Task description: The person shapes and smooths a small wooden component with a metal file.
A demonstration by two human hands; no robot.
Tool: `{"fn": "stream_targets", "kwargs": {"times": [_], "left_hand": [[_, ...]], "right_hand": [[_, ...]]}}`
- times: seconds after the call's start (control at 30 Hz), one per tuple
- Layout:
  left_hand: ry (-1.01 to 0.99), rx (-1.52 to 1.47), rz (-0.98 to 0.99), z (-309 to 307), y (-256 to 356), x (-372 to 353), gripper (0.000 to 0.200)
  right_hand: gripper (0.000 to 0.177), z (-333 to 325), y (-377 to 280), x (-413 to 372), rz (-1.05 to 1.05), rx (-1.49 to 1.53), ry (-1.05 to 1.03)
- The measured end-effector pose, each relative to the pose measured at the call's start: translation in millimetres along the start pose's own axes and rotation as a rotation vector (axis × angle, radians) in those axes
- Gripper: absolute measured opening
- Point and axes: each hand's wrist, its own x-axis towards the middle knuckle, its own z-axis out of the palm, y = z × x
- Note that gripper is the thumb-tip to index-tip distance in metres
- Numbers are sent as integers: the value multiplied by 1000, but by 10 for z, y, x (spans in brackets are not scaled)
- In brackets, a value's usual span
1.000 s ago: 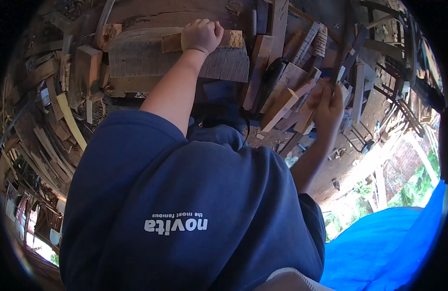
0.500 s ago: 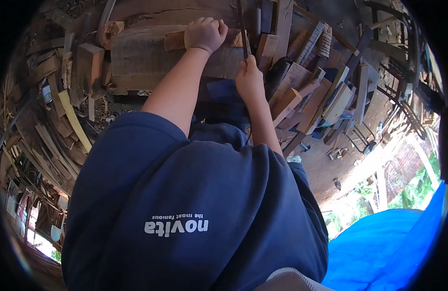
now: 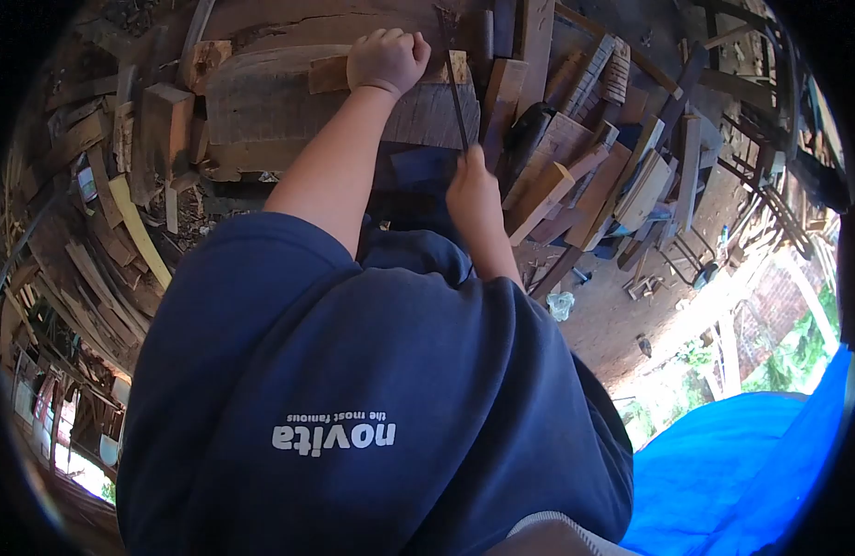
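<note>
My left hand (image 3: 388, 61) is closed in a fist over a short wood strip (image 3: 327, 74), pressing it on a thick, weathered wood block (image 3: 261, 104). My fingers hide the strip's middle; its pale right end shows beyond them. Lower and to the right, my right hand (image 3: 474, 195) is wrapped round the handle end of a saw (image 3: 455, 97). Its long, thin, dark blade is seen edge-on and points away from me, crossing the strip close to its right end. The teeth cannot be made out, and the handle is mostly hidden in my fist.
Stacked wood offcuts (image 3: 539, 199) crowd the right side, close to my right forearm. An upright wood block (image 3: 168, 130) stands at the left, near a yellowish strip (image 3: 138, 232). A crumpled clear plastic bag (image 3: 560, 306) lies on the ground. A blue tarp (image 3: 724, 473) hangs at lower right.
My right hand has drawn the saw back toward my body, and the blade now slants more to the left. My left hand stays on the strip, with a slight shift in view.
</note>
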Motion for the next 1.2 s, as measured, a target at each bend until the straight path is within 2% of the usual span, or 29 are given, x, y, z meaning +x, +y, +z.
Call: {"fn": "stream_targets", "kwargs": {"times": [0.1,0.17,0.3,0.37,0.43,0.57,0.63,0.67,0.73,0.77,0.83,0.9,0.97,1.03,1.1,1.2], "left_hand": [[-22,15,-24,31,-9,6,35],[-33,39,-59,28,-2,24,37],[-139,58,-100,-5,8,49,42],[-195,70,-116,-8,-11,33,43],[-185,49,-88,-31,9,44,43],[-255,95,-16,51,-54,21,42],[-229,123,-26,80,-64,34,41],[-228,125,-8,77,-51,29,41],[-216,58,267,-22,-3,-32,39],[-232,61,286,-32,4,-52,39],[-104,-111,443,-63,45,-69,38],[-127,-81,453,-70,47,-26,38],[-258,80,194,-19,43,-12,41],[-271,6,182,-134,116,16,39],[-186,-31,227,-129,99,6,40],[-203,-18,221,-122,96,10,40]], "right_hand": [[16,59,-218,577,-83,46,15],[15,18,-294,664,-130,111,37],[14,-169,-100,154,-94,77,-26],[15,-395,-71,-240,51,122,-86],[17,-426,-113,-220,34,117,-90],[22,-103,-389,708,-60,23,-68],[23,-110,-438,843,-75,49,-39],[23,-112,-349,811,-101,58,-46],[24,-183,-248,649,-112,83,-49],[24,-235,-214,468,-80,82,-76],[25,-197,-214,365,-37,106,-110],[21,-95,-262,438,27,101,-9],[20,23,-330,512,66,127,9],[19,107,-347,484,70,75,53],[20,155,-294,475,70,65,22],[23,212,-292,476,61,7,25]]}}
